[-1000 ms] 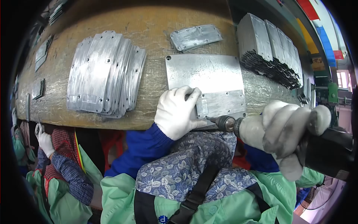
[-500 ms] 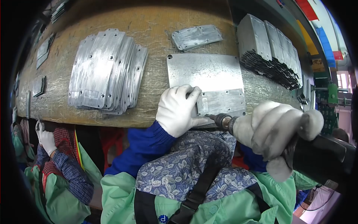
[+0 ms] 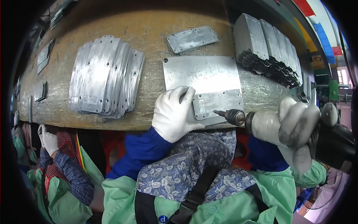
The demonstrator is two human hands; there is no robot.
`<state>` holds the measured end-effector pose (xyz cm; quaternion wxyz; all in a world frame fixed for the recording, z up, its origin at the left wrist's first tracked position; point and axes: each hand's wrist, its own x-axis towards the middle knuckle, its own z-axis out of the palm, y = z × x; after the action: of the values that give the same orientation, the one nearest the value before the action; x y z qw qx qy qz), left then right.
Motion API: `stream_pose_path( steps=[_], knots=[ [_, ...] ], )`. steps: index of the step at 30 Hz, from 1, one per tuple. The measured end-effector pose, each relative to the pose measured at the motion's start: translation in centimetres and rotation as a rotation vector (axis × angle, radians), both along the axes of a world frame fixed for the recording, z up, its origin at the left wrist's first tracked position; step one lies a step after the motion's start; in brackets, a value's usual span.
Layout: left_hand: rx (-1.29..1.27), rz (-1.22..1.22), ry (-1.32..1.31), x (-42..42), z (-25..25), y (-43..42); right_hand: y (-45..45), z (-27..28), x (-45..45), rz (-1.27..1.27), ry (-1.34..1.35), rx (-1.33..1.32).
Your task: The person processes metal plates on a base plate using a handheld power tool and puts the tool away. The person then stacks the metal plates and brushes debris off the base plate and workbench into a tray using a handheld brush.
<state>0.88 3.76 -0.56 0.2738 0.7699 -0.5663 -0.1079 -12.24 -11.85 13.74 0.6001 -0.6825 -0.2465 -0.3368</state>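
A ribbed metal plate (image 3: 216,104) with small holes along its edges lies on the near part of a larger smooth metal plate (image 3: 203,72). My white-gloved left hand (image 3: 173,112) grips the ribbed plate's left end, fingers at its upper corner and thumb along the near edge. In my gloved right hand (image 3: 300,125) is a black power drill (image 3: 335,143), held sideways with its chuck (image 3: 235,117) pointing left. The bit's tip appears over the ribbed plate's middle; whether it touches cannot be made out.
Overlapping ribbed plates (image 3: 102,78) are piled at left. A few more ribbed plates (image 3: 192,39) lie behind the smooth plate. Tall stacks of metal plates (image 3: 253,35) stand at back right. At lower left, another person's gloved hand (image 3: 49,140) is by the table edge.
My right hand and the drill have moved right and slightly up, taking the bit away from the ribbed plate's near-left corner. My left hand stays on the plate. The view has shifted slightly.
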Motion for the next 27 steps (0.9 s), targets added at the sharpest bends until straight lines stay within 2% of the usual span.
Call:
stream_pose_path(
  steps=[3, 4, 7, 12, 14, 16, 19, 22, 27],
  knots=[
    [-0.021, 0.005, -0.004, -0.2, -0.2, -0.4, -0.1, -1.2, 1.5, -0.018, -0.087, 0.037],
    [-0.021, 0.006, -0.007, -0.2, -0.2, -0.5, 0.1, -2.5, 2.1, -0.08, -0.187, 0.127],
    [-0.011, -0.002, 0.003, -0.1, -0.1, -0.5, -0.8, -0.7, 1.8, -0.078, -0.035, 0.017],
    [0.01, -0.016, 0.013, -0.1, -0.1, -0.5, -2.2, 0.6, 0.3, 0.117, 0.119, -0.086],
    [0.027, -0.013, 0.009, -0.1, 0.1, -0.2, -1.9, 0.7, -0.4, 0.08, 0.169, -0.073],
    [0.059, -0.008, 0.001, 0.0, 0.1, 0.2, -0.4, 0.8, -2.0, -0.065, 0.196, -0.006],
    [0.063, -0.012, -0.001, 0.3, 0.2, 0.5, -1.0, 0.1, -3.7, -0.106, 0.253, 0.005],
    [0.046, -0.014, -0.042, 0.4, 0.2, 0.6, -0.6, -1.2, -4.9, -0.27, 0.209, -0.029],
    [0.072, -0.01, -0.064, -0.1, 0.6, 0.4, -0.4, -1.1, -5.7, -0.34, 0.255, 0.009]
  ],
)
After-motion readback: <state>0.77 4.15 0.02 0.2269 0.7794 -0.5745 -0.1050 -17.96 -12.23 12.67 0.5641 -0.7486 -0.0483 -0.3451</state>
